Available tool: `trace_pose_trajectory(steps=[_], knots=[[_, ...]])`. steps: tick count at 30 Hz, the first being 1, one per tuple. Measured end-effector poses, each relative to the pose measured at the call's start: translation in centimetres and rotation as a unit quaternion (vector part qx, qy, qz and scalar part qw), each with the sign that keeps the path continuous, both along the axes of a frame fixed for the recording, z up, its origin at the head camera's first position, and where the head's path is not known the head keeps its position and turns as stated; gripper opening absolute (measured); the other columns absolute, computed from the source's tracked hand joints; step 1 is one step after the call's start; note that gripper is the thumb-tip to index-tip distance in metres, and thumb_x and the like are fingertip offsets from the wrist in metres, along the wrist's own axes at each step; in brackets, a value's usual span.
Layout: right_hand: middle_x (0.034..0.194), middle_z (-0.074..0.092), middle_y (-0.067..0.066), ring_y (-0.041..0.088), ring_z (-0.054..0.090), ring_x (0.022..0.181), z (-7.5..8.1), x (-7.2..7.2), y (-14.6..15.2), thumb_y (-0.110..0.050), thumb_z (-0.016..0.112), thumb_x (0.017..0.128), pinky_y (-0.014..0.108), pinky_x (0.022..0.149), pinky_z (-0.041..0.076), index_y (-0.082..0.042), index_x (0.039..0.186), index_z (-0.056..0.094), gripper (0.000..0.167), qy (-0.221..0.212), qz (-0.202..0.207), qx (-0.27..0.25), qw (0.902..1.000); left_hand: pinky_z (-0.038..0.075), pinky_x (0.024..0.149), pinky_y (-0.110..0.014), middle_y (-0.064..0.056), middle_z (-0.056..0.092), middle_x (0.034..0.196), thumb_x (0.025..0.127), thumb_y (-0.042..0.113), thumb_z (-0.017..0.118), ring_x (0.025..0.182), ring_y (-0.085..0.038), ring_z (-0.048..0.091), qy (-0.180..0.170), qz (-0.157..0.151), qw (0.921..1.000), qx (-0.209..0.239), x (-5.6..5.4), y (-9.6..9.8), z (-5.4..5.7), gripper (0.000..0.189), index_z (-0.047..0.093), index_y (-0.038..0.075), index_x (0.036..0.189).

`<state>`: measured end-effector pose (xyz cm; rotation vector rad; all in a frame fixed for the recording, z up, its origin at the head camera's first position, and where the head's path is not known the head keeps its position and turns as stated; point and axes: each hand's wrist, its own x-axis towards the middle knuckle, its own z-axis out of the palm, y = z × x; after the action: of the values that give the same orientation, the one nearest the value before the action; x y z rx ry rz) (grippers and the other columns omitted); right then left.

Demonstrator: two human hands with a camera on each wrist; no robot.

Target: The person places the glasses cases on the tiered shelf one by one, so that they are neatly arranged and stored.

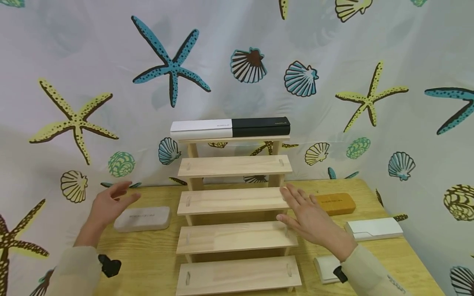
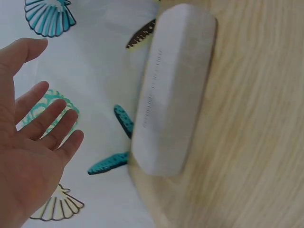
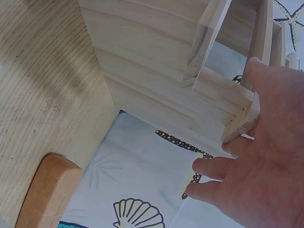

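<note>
A stepped wooden rack (image 1: pixel 237 165) stands in the middle of the table. On its top step a white glasses case (image 1: pixel 201 129) and a black glasses case (image 1: pixel 261 127) lie end to end. My right hand (image 1: pixel 309 218) is at the rack's right side, fingers extended near the ends of the middle steps; in the right wrist view its thumb is beside a step's edge. My left hand (image 1: pixel 111 203) hovers above and left of a pale grey glasses case (image 1: pixel 142 218), holding nothing. That case also shows in the left wrist view, apart from the loosely spread fingers.
Right of the rack lie an orange-brown case (image 1: pixel 337 203), a white case (image 1: pixel 374 229) and another white case (image 1: pixel 326 269) partly hidden by the right sleeve. Behind the wooden table (image 1: pixel 144 267) hangs a white curtain (image 1: pixel 237 24) with starfish and shell prints.
</note>
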<state>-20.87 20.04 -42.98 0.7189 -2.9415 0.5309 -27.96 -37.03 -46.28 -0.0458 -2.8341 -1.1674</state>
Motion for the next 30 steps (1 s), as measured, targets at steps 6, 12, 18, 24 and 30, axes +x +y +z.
trace_pose_trajectory(steps=[6, 12, 18, 24, 30], knots=[[0.173, 0.023, 0.023, 0.053, 0.032, 0.154, -0.1, -0.1, 0.0, -0.047, 0.057, 0.107, 0.074, 0.12, 0.026, -0.006, 0.168, 0.023, 0.081, 0.007, -0.001, 0.003, 1.0, 0.043, 0.108, -0.072, -0.036, 0.035, 0.163, 0.101, 0.057, 0.065, 0.146, -0.058, 0.036, -0.044, 0.004, 0.9987, -0.026, 0.2, -0.7, -2.1, 0.092, 0.029, 0.001, 0.165], [0.174, 0.023, 0.023, 0.053, 0.032, 0.154, -0.2, -0.1, 0.1, -0.047, 0.057, 0.107, 0.075, 0.12, 0.026, -0.006, 0.168, 0.024, 0.081, 0.009, -0.001, 0.003, 1.0, 0.04, 0.108, -0.074, -0.039, 0.021, 0.167, 0.099, 0.061, 0.065, 0.148, -0.062, 0.029, -0.078, 0.008, 0.9965, -0.028, 0.3, -1.5, -3.6, 0.099, 0.024, 0.001, 0.166], [0.173, 0.024, 0.024, 0.053, 0.033, 0.154, 0.0, 0.0, 0.1, -0.046, 0.057, 0.108, 0.075, 0.119, 0.027, -0.005, 0.168, 0.024, 0.08, 0.012, 0.003, 0.001, 0.9999, 0.039, 0.111, -0.072, -0.041, 0.023, 0.165, 0.098, 0.06, 0.067, 0.145, -0.062, 0.032, -0.098, 0.018, 0.9942, -0.039, 0.3, -2.2, -5.1, 0.102, 0.023, -0.001, 0.166], [0.172, 0.025, 0.025, 0.054, 0.034, 0.153, -0.1, 0.0, 0.1, -0.045, 0.058, 0.107, 0.076, 0.118, 0.027, -0.004, 0.167, 0.025, 0.08, 0.015, 0.004, -0.002, 0.9999, 0.038, 0.112, -0.071, -0.041, 0.025, 0.164, 0.098, 0.059, 0.067, 0.146, -0.062, 0.031, -0.113, 0.015, 0.9928, -0.037, 0.1, -2.2, -5.5, 0.103, 0.021, -0.002, 0.166], [0.173, 0.024, 0.024, 0.054, 0.033, 0.153, -0.2, -0.1, 0.1, -0.046, 0.058, 0.107, 0.075, 0.119, 0.027, -0.004, 0.168, 0.025, 0.08, 0.013, 0.002, 0.002, 0.9999, 0.037, 0.115, -0.069, -0.041, 0.026, 0.164, 0.097, 0.06, 0.067, 0.148, -0.06, 0.03, -0.132, 0.009, 0.9891, -0.066, 0.0, -2.1, -5.6, 0.103, 0.024, -0.004, 0.164]])
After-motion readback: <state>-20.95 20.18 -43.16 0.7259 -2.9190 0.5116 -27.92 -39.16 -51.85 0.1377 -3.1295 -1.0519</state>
